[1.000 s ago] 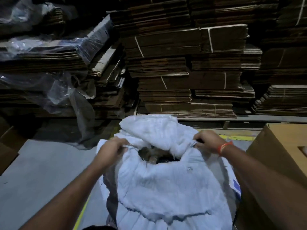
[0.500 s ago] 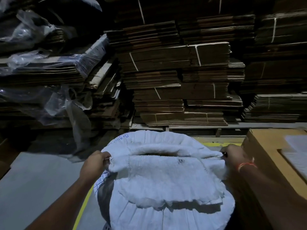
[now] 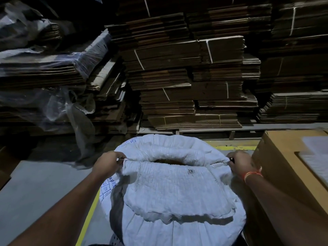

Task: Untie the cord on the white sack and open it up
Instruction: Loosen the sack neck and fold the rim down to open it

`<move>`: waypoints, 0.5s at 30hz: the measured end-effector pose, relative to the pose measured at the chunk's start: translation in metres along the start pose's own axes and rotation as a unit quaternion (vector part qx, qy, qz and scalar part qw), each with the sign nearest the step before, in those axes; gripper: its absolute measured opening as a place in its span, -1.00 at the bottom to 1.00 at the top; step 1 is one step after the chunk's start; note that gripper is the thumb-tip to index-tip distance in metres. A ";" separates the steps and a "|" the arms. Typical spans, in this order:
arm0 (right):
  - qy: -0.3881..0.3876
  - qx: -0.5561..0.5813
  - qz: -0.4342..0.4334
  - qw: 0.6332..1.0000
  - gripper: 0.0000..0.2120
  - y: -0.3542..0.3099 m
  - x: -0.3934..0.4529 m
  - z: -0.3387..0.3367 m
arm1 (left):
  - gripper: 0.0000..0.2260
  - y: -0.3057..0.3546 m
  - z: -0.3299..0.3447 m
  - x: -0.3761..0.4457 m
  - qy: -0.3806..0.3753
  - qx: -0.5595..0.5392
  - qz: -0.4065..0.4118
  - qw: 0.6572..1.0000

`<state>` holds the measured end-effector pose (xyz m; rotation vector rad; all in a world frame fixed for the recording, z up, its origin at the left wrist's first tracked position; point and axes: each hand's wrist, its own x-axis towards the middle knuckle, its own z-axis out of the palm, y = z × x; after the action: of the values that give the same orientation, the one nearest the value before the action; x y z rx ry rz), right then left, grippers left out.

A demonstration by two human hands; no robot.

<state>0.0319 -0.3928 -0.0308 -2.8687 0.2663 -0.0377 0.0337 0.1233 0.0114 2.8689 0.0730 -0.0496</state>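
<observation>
My 2 hands, left hand (image 3: 108, 165) and right hand (image 3: 240, 163), pinch opposite ends of the white sack (image 3: 174, 189) mouth on the floor (image 3: 39, 189). No cord shows, so the untying looks done. The mouth is only a narrow slit; widening remains.

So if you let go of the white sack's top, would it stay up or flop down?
Probably flop. The white sack has a wrinkled rim that already folds down over its front, so the cloth looks soft. It seems to hold open only where the left hand and right hand pinch it. The bulging body looks full, likely heavy.
</observation>
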 end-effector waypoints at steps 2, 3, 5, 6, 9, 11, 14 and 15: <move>0.001 0.015 0.007 1.000 -0.76 -0.001 -0.003 -0.001 | -0.71 0.000 0.003 -0.001 -0.004 0.001 -0.003 1.000; 0.003 0.027 0.013 1.000 -0.74 -0.003 -0.005 -0.002 | -0.72 0.002 0.003 -0.002 -0.003 -0.001 -0.003 1.000; 0.029 0.076 0.042 0.996 -0.68 -0.014 -0.014 -0.008 | -0.74 0.013 0.000 -0.004 0.017 -0.001 0.003 1.000; 0.063 0.112 0.064 0.990 -0.65 -0.024 -0.023 -0.013 | -0.75 0.020 -0.003 -0.005 0.039 -0.004 0.009 0.999; 0.174 0.230 0.106 0.952 -0.69 -0.068 -0.069 -0.024 | -0.65 0.051 -0.011 0.000 0.129 -0.047 0.050 0.989; 0.171 0.265 0.105 0.943 -0.67 -0.102 -0.108 -0.021 | -0.59 0.078 -0.016 0.009 0.170 -0.039 0.116 0.978; 0.080 0.248 0.158 0.952 -0.31 -0.154 -0.145 -0.001 | -0.48 0.119 -0.016 0.028 0.073 0.041 0.255 0.963; 0.046 0.230 0.182 0.955 -0.21 -0.168 -0.149 0.009 | -0.40 0.132 -0.013 0.033 0.010 0.083 0.289 0.954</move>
<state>-0.0844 -0.2036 0.0035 -2.3209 0.6999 -0.1424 0.0743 0.0018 0.0578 2.9311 -0.7965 0.0931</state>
